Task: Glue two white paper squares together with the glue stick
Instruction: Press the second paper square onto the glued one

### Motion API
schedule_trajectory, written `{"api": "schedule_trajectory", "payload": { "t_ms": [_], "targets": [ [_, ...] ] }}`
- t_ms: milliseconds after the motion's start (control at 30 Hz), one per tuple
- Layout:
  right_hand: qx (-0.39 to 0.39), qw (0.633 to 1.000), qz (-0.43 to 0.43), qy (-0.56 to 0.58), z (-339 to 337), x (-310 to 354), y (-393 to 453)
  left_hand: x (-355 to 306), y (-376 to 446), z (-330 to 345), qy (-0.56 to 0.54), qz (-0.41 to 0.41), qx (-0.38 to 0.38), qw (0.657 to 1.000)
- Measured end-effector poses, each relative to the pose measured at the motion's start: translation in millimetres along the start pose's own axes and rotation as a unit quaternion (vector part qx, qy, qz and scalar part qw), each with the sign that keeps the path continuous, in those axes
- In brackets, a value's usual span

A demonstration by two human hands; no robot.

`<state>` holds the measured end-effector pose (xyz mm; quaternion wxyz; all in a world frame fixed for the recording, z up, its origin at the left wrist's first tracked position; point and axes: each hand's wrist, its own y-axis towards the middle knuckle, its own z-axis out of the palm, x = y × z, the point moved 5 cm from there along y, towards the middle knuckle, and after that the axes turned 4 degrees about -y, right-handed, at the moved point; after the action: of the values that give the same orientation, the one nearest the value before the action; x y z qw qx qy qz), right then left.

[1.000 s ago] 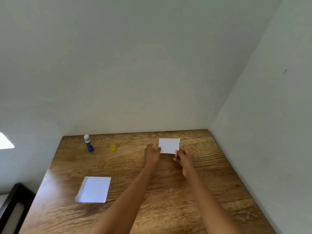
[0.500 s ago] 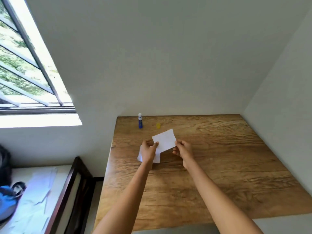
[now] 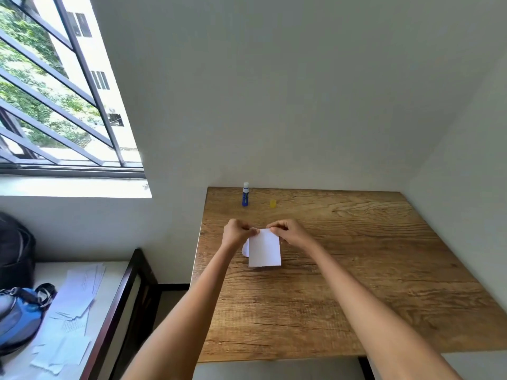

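Observation:
On the wooden table (image 3: 356,270) a white paper square (image 3: 264,249) lies over a second white paper (image 3: 245,249), of which only a curled left edge shows. My left hand (image 3: 236,233) pinches the top paper's upper left corner. My right hand (image 3: 288,231) pinches its upper right corner. A glue stick (image 3: 245,194), blue with its white tip bare, stands upright near the table's far left corner. Its yellow cap (image 3: 272,203) sits just to the right of it.
White walls close the table's far and right sides. To the left, lower down, a dark-framed surface (image 3: 115,303) holds loose papers (image 3: 74,311), a blue bag (image 3: 16,322) and a black bag (image 3: 15,250). A barred window (image 3: 55,91) is at upper left.
Both hands carried the white paper from the far right of the table to the left and lowered it onto the other paper. The view swung left, showing the window.

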<state>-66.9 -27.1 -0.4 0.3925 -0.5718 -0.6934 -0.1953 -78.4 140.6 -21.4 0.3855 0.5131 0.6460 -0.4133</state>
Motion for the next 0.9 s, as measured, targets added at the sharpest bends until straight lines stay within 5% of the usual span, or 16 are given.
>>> {"api": "schedule_trajectory", "payload": {
  "t_ms": [267, 600, 733, 900],
  "targets": [
    [-0.071, 0.967, 0.101, 0.223, 23, -42, -13, 33, -14, -2, -0.174, -0.135, -0.145, 0.965],
    [-0.09, 0.899, 0.158, 0.4, 30, -51, -16, 38, -25, 6, -0.346, -0.222, -0.14, 0.901],
    [-0.111, 0.907, 0.166, 0.371, 31, -49, -13, 35, -29, 8, -0.336, -0.216, -0.137, 0.906],
    [-0.156, 0.925, 0.17, 0.301, 24, -58, -7, 29, -24, 0, -0.128, -0.137, -0.051, 0.981]
  ]
}}
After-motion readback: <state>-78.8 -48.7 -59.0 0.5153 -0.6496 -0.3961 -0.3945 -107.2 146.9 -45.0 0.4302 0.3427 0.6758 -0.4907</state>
